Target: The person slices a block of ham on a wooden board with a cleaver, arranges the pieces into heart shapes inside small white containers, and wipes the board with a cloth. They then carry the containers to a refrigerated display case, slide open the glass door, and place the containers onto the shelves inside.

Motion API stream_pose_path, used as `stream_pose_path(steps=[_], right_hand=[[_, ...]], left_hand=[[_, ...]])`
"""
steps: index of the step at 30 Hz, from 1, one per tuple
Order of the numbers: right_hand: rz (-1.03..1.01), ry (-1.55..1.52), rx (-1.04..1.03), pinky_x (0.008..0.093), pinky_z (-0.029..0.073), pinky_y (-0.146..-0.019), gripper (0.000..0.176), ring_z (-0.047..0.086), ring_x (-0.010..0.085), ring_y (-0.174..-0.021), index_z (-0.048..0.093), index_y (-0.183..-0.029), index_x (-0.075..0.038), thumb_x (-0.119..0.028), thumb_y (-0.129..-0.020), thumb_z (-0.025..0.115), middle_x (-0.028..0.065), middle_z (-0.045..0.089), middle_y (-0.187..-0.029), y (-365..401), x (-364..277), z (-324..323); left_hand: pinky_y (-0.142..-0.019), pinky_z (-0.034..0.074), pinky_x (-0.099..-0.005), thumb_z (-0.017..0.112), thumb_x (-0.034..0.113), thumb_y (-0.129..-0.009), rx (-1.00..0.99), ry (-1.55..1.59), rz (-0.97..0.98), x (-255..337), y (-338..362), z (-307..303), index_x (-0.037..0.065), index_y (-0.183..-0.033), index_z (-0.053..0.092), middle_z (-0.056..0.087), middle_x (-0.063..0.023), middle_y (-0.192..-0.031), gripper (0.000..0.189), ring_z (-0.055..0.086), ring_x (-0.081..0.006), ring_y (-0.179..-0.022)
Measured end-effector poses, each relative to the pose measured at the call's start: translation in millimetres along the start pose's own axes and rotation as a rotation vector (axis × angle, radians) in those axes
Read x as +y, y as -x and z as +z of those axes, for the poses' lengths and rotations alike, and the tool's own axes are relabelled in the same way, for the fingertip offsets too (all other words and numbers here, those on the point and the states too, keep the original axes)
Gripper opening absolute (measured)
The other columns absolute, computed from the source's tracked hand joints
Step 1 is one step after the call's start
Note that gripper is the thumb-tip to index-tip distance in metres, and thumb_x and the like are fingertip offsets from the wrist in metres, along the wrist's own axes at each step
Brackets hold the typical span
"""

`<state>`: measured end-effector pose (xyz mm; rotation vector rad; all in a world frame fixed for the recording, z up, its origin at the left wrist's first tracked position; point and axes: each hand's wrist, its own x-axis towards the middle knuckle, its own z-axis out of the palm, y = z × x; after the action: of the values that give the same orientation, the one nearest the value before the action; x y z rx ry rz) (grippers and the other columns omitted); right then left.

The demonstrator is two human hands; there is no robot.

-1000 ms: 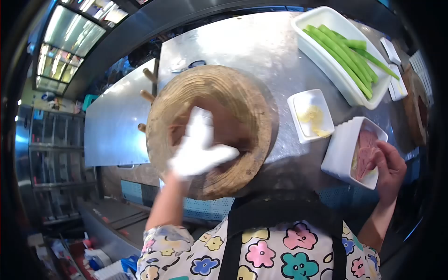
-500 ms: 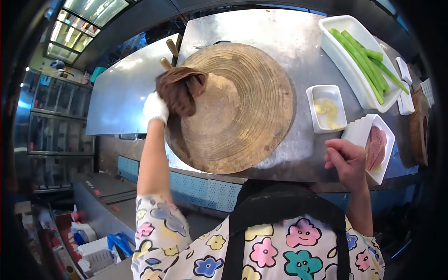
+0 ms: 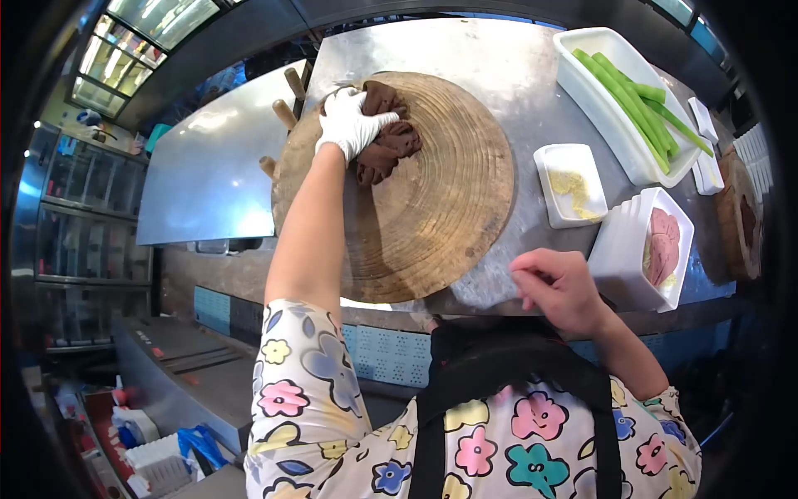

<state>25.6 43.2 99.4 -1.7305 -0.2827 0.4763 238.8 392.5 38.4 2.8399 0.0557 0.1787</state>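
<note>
A white glove covers my left hand, whose fingers press round a crumpled dark brown cloth. The cloth lies on the upper left part of a large round wooden chopping block. My bare right hand hangs over the front edge of the metal table, fingers curled in, nothing visible in it. Nearest to that hand are a small white dish with pale yellow bits and a white container with pink meat slices.
A long white tub of green stalks stands at the upper right. Wooden handles stick out at the block's left side. Another wooden block is at the far right.
My left hand has moved right with the cloth, from the block's left edge farther onto its top. My right hand has shifted left, away from the meat container.
</note>
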Motion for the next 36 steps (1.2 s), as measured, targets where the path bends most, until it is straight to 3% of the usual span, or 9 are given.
stream_pose_path(steps=[13,15,17,19,23,26,30,34,36], right_hand=[[0.036,-0.101,0.058,0.0218,0.048,-0.053,0.01,0.059,0.0072,-0.057,0.066,-0.096,0.004,-0.003,-0.091,0.061,0.0047,0.064,-0.07,20.1,33.3,-25.1],[0.055,-0.127,0.112,0.0217,0.048,-0.053,0.011,0.059,0.0073,-0.057,0.067,-0.096,0.004,-0.004,-0.091,0.061,0.0049,0.064,-0.07,41.5,46.1,-33.5],[0.168,-0.098,0.227,0.0216,0.048,-0.053,0.011,0.059,0.0076,-0.057,0.067,-0.096,0.003,-0.005,-0.092,0.06,0.005,0.064,-0.07,57.8,59.9,-39.0],[0.202,-0.137,0.274,0.0217,0.048,-0.053,0.011,0.059,0.0079,-0.058,0.068,-0.095,0.002,-0.005,-0.092,0.06,0.0051,0.064,-0.07,67.4,74.3,-37.0],[0.276,-0.233,0.355,0.0244,0.051,-0.061,0.014,0.062,0.011,-0.065,0.069,-0.095,0.002,-0.005,-0.093,0.058,0.0058,0.066,-0.074,80.8,79.1,-21.9],[0.103,-0.096,0.181,0.0244,0.051,-0.073,0.013,0.065,0.014,-0.081,0.072,-0.097,0.0,-0.008,-0.092,0.062,0.0059,0.069,-0.086,89.6,88.0,-14.7],[0.205,-0.148,-0.119,0.0319,0.027,-0.113,0.05,0.038,0.0215,-0.136,0.042,-0.146,-0.01,-0.026,-0.099,0.051,0.0125,0.039,-0.15,142.5,120.9,-2.4],[0.747,-0.572,0.038,0.0288,0.031,-0.11,0.056,0.043,0.0188,-0.133,0.042,-0.145,-0.009,-0.024,-0.094,0.06,0.0104,0.047,-0.145,221.7,119.6,-17.9],[0.881,-0.002,0.114,0.0325,0.042,-0.103,0.054,0.058,0.0235,-0.117,0.058,-0.13,-0.001,-0.02,-0.081,0.07,0.0158,0.064,-0.124,250.5,126.8,-42.8]], left_hand=[[-0.085,0.045,-0.046,0.073,0.029,-0.061,0.177,0.02,-0.149,9.6,288.1,-43.8,-0.002,-0.088,0.066,0.06,-0.0223,-0.098,0.042,0.053,-0.0397,-0.096],[-0.076,0.052,-0.0437,0.068,0.024,-0.063,0.186,0.374,-0.516,-12.8,270.4,-69.7,0.0,-0.086,0.071,0.067,-0.0246,-0.09,0.033,0.065,-0.0367,-0.083],[-0.076,0.052,-0.0412,0.068,0.029,-0.068,0.317,-0.115,-0.721,-80.5,256.4,-69.2,-0.001,-0.09,0.07,0.068,-0.0233,-0.089,0.037,0.067,-0.0347,-0.085],[-0.079,0.052,-0.0409,0.071,0.032,-0.068,0.425,0.335,-0.492,-67.5,227.2,-76.3,-0.002,-0.093,0.07,0.068,-0.0235,-0.092,0.042,0.067,-0.0359,-0.087],[-0.087,0.046,-0.0475,0.069,0.034,-0.07,0.21,-0.413,-0.117,-3.1,151.2,-54.1,0.004,-0.088,0.068,0.063,-0.0173,-0.098,0.035,0.055,-0.0393,-0.098],[-0.087,0.047,-0.0483,0.063,0.033,-0.075,0.311,-0.121,-0.151,-28.6,63.2,-32.6,0.002,-0.088,0.068,0.063,-0.0205,-0.098,0.034,0.055,-0.041,-0.099],[-0.091,0.047,-0.0463,0.063,0.034,-0.075,0.267,-0.116,0.085,9.9,-35.0,-10.3,0.006,-0.095,0.071,0.065,-0.0225,-0.097,0.036,0.059,-0.0406,-0.097],[-0.092,0.047,-0.0449,0.064,0.037,-0.072,0.212,-0.261,0.172,94.4,-38.0,-0.4,0.004,-0.098,0.07,0.066,-0.0211,-0.099,0.042,0.06,-0.0396,-0.1],[-0.097,0.044,-0.0458,0.065,0.043,-0.072,-0.077,-0.25,0.105,97.7,-41.7,-19.0,0.006,-0.109,0.068,0.061,-0.0216,-0.118,0.053,0.053,-0.0406,-0.114]])
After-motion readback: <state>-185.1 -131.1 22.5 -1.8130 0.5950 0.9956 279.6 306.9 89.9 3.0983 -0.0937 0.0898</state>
